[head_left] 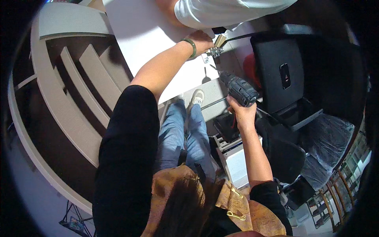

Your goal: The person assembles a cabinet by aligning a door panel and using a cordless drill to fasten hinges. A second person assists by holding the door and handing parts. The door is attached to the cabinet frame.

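The right hand (241,112) grips the drill (239,89), whose long axis points up toward the bracket (215,50). The left hand (201,41) is closed on the bracket, directly beyond the drill's tip.

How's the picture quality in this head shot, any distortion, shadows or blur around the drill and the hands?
Head view: strong fisheye bending, black vignette at the rim. The white panel is brightly lit; the left hand casts a soft shadow on it. The drill in the right hand is fairly sharp; the right edge falls dark.
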Demonstrator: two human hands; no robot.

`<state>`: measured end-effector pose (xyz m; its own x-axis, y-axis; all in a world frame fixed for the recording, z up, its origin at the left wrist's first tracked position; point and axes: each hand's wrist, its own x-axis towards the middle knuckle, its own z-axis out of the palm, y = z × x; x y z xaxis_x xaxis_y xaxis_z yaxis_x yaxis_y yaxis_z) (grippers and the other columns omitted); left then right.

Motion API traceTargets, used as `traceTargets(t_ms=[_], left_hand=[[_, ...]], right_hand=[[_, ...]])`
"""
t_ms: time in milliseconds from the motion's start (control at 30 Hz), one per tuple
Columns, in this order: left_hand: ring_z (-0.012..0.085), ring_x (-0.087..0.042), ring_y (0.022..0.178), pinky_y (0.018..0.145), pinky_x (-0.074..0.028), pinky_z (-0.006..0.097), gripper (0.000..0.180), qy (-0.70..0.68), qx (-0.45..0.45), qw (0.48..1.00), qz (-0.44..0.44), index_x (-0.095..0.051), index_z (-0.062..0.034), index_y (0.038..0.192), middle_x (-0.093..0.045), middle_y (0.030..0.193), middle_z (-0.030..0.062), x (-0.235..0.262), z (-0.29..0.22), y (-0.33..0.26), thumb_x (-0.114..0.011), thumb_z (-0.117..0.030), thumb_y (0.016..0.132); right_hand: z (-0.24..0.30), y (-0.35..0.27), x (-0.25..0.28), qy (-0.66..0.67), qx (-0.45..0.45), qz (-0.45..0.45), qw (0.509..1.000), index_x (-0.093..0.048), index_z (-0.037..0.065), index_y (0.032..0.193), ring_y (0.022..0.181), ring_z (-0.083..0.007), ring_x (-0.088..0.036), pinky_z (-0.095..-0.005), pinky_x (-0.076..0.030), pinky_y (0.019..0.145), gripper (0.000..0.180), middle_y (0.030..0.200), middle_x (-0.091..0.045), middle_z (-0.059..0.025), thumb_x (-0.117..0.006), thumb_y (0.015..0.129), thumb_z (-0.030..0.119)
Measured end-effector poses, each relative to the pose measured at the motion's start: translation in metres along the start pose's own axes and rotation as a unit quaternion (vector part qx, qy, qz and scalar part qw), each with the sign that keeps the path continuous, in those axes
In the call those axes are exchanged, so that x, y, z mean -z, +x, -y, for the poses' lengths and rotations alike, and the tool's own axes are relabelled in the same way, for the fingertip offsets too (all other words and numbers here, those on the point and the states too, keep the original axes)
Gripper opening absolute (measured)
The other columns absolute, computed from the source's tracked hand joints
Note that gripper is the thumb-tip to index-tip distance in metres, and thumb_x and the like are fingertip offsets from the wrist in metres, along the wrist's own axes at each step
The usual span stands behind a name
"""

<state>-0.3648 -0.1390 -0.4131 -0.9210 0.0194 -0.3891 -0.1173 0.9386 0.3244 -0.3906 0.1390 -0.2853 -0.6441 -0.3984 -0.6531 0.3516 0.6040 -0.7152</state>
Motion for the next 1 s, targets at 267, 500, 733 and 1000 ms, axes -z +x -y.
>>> traceTargets(t_ms=[267, 500, 733, 1000], left_hand=[[0.0287, -0.056, 0.110, 0.098, -0.039, 0.043, 0.021, -0.021, -0.012, 1.000, -0.003, -0.070, -0.0154, 0.097, -0.068, 0.100, 0.0067, -0.014, 0.021, 0.021, -0.060, -0.031, 0.088], [0.0257, -0.054, 0.112, 0.100, -0.037, 0.047, 0.020, 0.060, -0.074, 0.995, -0.013, -0.072, -0.0190, 0.095, -0.068, 0.100, -0.0001, -0.017, 0.029, 0.013, -0.059, -0.033, 0.087], [0.0252, -0.052, 0.113, 0.103, -0.034, 0.047, 0.019, 0.025, -0.054, 0.998, -0.001, -0.072, -0.0191, 0.093, -0.068, 0.098, -0.0003, -0.012, 0.027, 0.013, -0.059, -0.030, 0.085], [0.0245, -0.052, 0.111, 0.106, -0.030, 0.045, 0.015, -0.011, -0.050, 0.999, 0.008, -0.072, -0.0197, 0.089, -0.067, 0.096, 0.0007, -0.009, 0.025, 0.012, -0.059, -0.026, 0.083]], right_hand=[[0.017, 0.030, -0.010, -0.103, 0.005, 0.002, 0.995, -0.068, 0.001, 0.097, 0.056, -0.0101, -0.058, -0.0242, -0.048, 0.051, 0.023, 0.080, -0.066, -0.0033, -0.075, 0.075, 0.005], [0.027, 0.033, -0.015, -0.126, -0.006, 0.027, 0.992, -0.068, 0.001, 0.095, 0.054, -0.0101, -0.057, -0.0250, -0.047, 0.050, 0.022, 0.078, -0.065, -0.0038, -0.075, 0.075, 0.006], [0.034, 0.034, -0.018, -0.150, 0.015, 0.026, 0.988, -0.070, 0.001, 0.095, 0.056, -0.0101, -0.058, -0.0261, -0.047, 0.053, 0.021, 0.072, -0.066, -0.0023, -0.074, 0.075, 0.008], [0.039, 0.033, -0.014, -0.180, 0.017, 0.030, 0.983, -0.071, 0.001, 0.093, 0.059, -0.0109, -0.060, -0.0279, -0.048, 0.057, 0.021, 0.073, -0.067, -0.0038, -0.074, 0.074, 0.011]])
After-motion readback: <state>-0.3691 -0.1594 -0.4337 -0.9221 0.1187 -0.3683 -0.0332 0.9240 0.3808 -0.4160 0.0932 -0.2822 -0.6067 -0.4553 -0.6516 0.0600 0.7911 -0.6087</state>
